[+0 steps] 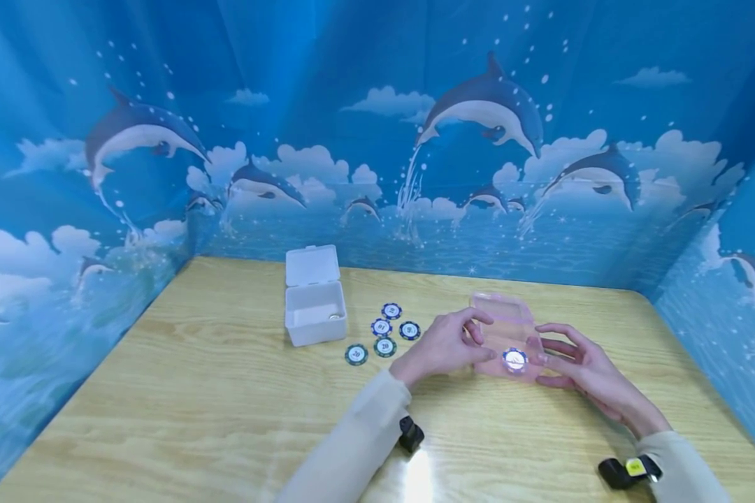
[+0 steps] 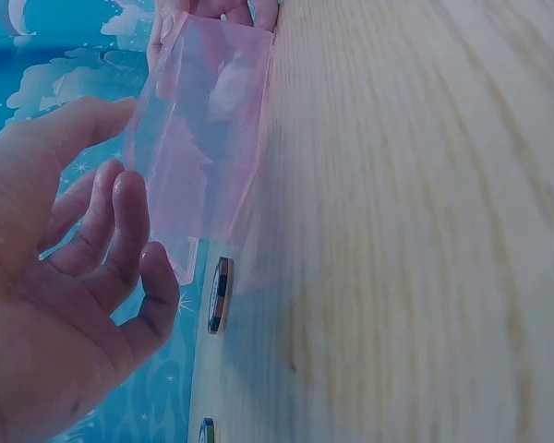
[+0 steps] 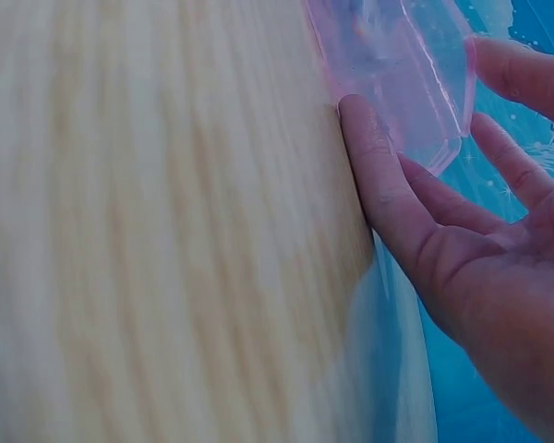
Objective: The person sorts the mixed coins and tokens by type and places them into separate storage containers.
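Note:
A see-through pink plastic box (image 1: 487, 367) stands on the table at the right, its lid (image 1: 502, 304) raised at the back. Inside lies a blue-and-white poker chip (image 1: 514, 360). My left hand (image 1: 449, 344) is at the box's left side; in the left wrist view its thumb touches the rim and the other fingers curl loosely, holding nothing. At the right side, my right hand (image 1: 588, 370) rests its thumb and fingertips against the box, fingers spread and only slightly bent. Several loose poker chips, including a green-edged one (image 1: 385, 346), lie left of my left hand.
A white lidded box (image 1: 314, 334) stands open at the back left, with a small round item (image 1: 334, 316) inside that is hard to make out. Blue dolphin-printed curtains (image 1: 365, 230) border the wooden table (image 1: 214, 391) at the back and sides.

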Demonstrator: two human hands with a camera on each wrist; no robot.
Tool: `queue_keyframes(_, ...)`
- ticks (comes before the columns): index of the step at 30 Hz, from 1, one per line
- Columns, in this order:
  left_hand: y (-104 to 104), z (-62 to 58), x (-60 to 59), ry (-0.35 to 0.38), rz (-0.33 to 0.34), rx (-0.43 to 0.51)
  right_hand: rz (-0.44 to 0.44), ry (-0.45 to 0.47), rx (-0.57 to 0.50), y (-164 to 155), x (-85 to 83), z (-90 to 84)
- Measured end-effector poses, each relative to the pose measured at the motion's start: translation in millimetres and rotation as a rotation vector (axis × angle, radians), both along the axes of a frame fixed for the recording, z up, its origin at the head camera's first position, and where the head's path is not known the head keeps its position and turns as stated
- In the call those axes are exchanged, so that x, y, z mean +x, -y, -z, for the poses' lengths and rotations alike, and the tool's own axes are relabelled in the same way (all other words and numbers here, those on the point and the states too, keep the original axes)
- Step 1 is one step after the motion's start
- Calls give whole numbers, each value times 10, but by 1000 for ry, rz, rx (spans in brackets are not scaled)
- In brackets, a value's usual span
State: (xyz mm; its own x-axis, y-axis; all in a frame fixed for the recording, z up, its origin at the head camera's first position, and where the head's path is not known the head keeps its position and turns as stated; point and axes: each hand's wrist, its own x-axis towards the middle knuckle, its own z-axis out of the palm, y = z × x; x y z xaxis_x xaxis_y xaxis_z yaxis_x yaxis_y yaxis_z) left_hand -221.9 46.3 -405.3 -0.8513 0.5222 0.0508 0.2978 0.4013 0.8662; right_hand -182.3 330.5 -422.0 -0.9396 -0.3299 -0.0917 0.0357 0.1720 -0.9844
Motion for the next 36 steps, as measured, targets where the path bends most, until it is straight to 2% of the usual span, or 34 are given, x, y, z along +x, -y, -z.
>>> queue_keyframes(5,34,-4,-7,-2,23,2,15,11,24,7,-1,-20)
queue_keyframes(9,112,-15,-26,12,40,38,11,9,21,4,-2,-21)
queue_keyframes(21,347,-92,-164,18,-54,-1,3,15,-1,-9,-4,-12)
queue_keyframes(26,390,-90,-224,17,-64,-16,8,27,10,-5,2,-20)
queue_keyframes(30,404,-62,-283,-13,-60,-41,7,30,13,-3,4,-23)
queue_keyframes(36,419,-9,-353,-117,-35,-150,2,24,3,-2,9,-17)
